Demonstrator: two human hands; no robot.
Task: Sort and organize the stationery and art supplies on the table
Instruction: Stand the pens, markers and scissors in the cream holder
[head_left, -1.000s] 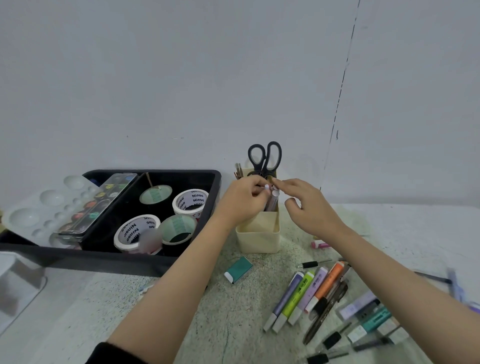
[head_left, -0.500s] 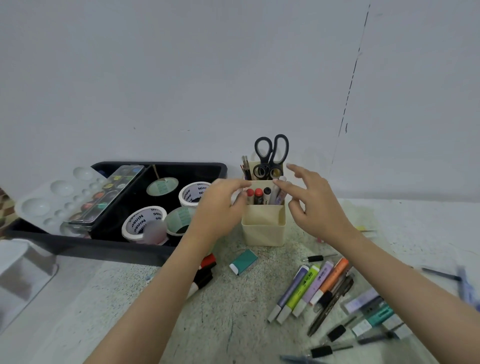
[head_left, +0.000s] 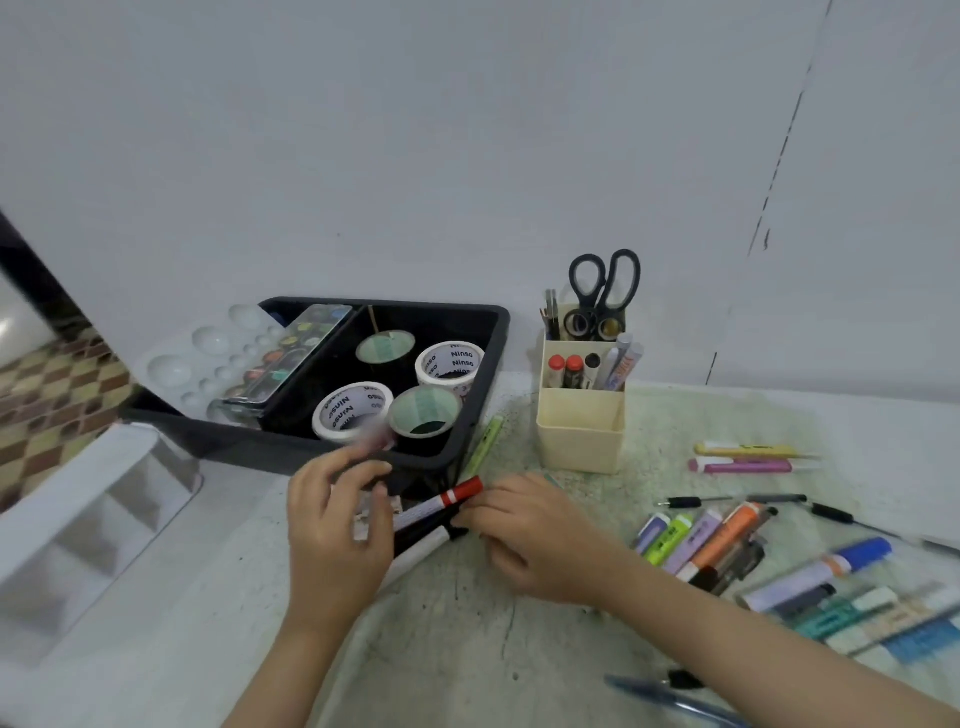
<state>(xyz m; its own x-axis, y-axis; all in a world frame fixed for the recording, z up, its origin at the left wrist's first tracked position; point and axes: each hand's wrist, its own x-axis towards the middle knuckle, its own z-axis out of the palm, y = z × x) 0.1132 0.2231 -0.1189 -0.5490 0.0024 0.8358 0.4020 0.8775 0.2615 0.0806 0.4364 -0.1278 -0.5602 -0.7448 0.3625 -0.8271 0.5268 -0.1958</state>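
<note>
Two white markers lie side by side just in front of the black tray (head_left: 485, 400): one red-capped (head_left: 441, 501), one black-capped (head_left: 423, 545). My left hand (head_left: 337, 525) hovers over their barrels with loosely curled fingers, blurred by motion. My right hand (head_left: 530, 535) has its curled fingertips at the cap ends and pinches the black-capped marker. A cream pen holder (head_left: 579, 431) stands behind, with several markers in its front cell and black scissors (head_left: 602, 291) at the back.
The tray holds tape rolls (head_left: 353, 410), a watercolour set (head_left: 291, 353) and a white palette (head_left: 208, 353). A green highlighter (head_left: 485, 444) lies by the tray. Highlighters (head_left: 691, 540), pens (head_left: 743, 457) and more markers are strewn on the right. A clear organiser (head_left: 78, 519) sits left.
Both hands left the pen holder, where they had set a marker in, and dropped down to the two markers in front of the tray. The view tilted lower and shifted.
</note>
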